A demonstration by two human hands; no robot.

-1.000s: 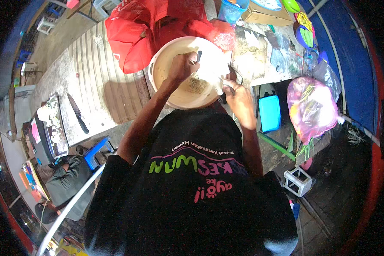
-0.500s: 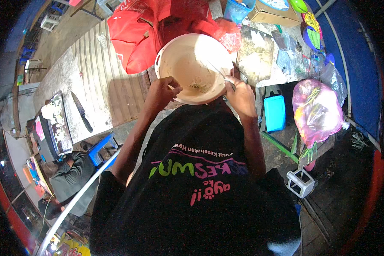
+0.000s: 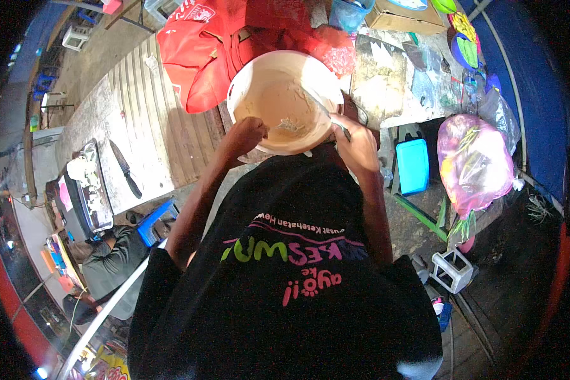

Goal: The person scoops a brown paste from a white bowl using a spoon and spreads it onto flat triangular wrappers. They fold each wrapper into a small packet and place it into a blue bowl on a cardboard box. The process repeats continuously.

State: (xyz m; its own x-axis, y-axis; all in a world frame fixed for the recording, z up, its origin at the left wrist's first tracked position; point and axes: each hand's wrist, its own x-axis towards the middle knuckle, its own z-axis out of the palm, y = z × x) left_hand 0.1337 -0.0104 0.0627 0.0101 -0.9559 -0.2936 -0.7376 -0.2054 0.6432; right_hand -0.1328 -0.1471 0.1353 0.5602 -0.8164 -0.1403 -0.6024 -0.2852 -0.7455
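Observation:
A pale, wide basin point(image 3: 269, 92) is in front of me at the table's near edge, with a small heap of thin, light shreds point(image 3: 290, 125) at its bottom. My right hand point(image 3: 356, 142) is closed round the handle of a slim metal utensil point(image 3: 316, 99), like a knife, which slants over the basin's right side. Whether its far end is a blade or a spoon is not clear. At the near left rim, my left hand point(image 3: 250, 134) has its fingers curled closed; what they hold, if anything, is hidden.
Red bags point(image 3: 202, 57) lie behind the basin. Leftward are a knife point(image 3: 126, 168), a tray of white pieces point(image 3: 95, 183) and a person in dark clothes point(image 3: 114, 269). A blue lid-like panel point(image 3: 412, 166) and a pink plastic bag point(image 3: 475, 164) of greens are at right.
My left hand's fingers have curled in more tightly at the basin's rim. The utensil in my right hand has shifted slightly, its handle now showing below the fingers. The view has moved slightly.

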